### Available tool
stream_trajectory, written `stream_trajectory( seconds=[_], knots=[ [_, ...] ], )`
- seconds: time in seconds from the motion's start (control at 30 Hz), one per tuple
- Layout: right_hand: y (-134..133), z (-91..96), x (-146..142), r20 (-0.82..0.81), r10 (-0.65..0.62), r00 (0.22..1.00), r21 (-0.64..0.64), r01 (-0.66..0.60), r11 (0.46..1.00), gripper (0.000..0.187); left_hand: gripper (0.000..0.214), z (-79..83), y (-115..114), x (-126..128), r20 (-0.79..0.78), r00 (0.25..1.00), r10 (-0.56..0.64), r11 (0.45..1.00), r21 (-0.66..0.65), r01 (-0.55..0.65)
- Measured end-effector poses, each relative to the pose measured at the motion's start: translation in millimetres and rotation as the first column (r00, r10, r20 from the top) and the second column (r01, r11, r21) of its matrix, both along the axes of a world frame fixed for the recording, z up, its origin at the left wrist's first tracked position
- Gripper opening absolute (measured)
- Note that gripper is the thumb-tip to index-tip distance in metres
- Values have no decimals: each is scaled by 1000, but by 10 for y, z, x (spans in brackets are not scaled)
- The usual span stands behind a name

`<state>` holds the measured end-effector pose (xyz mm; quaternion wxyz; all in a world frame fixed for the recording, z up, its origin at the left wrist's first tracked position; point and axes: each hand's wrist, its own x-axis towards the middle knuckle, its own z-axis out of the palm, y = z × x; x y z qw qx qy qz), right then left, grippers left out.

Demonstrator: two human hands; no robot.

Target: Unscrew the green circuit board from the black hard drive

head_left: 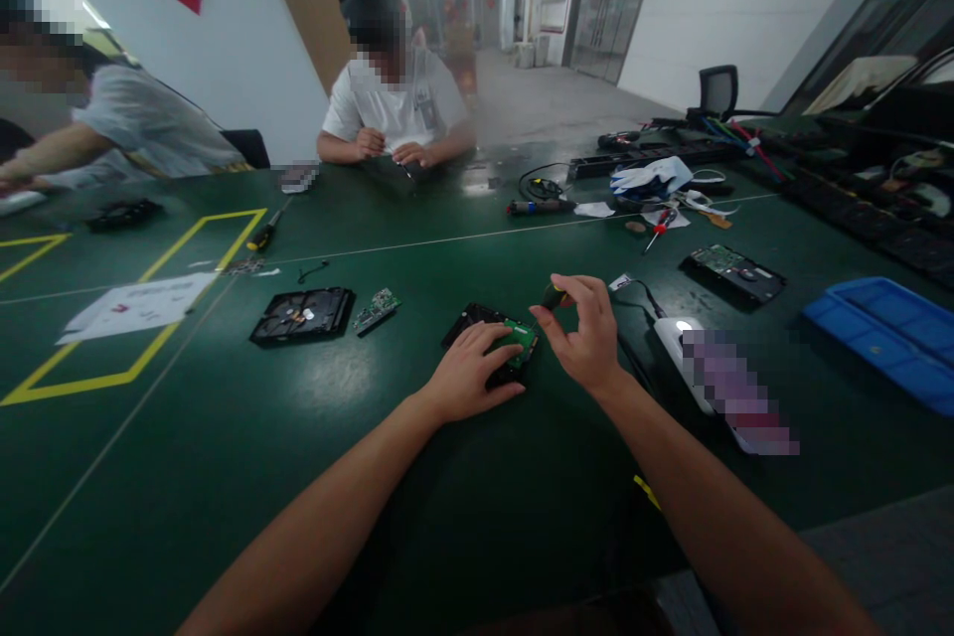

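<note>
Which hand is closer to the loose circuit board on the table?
Left. The left hand, resting on the hard drive, is just right of the loose circuit board; the right hand, holding a screwdriver, is farther right.

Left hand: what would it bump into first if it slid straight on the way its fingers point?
Probably the right hand, which pinches a screwdriver just beyond the left hand. The right one may be higher up, though; depth is hard to tell.
</note>
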<state>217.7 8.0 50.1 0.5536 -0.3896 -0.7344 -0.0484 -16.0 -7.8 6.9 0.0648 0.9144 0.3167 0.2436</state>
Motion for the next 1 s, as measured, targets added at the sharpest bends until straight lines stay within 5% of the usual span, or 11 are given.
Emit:
stream_trajectory(
  seconds=[0.3, 0.6, 0.83, 1.0],
  knots=[
    [15, -45, 5, 8, 69, 998, -107, -68, 992, 52, 57, 9, -8, -1, -5, 1000, 5, 1000, 3, -5],
    [4, -6, 1, -1, -7, 1000, -22, 7, 1000, 48, 56, 16, -9, 3, 15, 1000, -6, 1000, -12, 6],
    [16, -55, 10, 12, 85, 996, -105, -83, 991, 53, 57, 14, -10, 0, -1, 1000, 4, 1000, 0, -4],
    [10, -40, 7, 16, 38, 999, -43, -38, 998, 51, 58, 2, -10, -1, -8, 1000, 0, 1000, -6, 0]
  ],
)
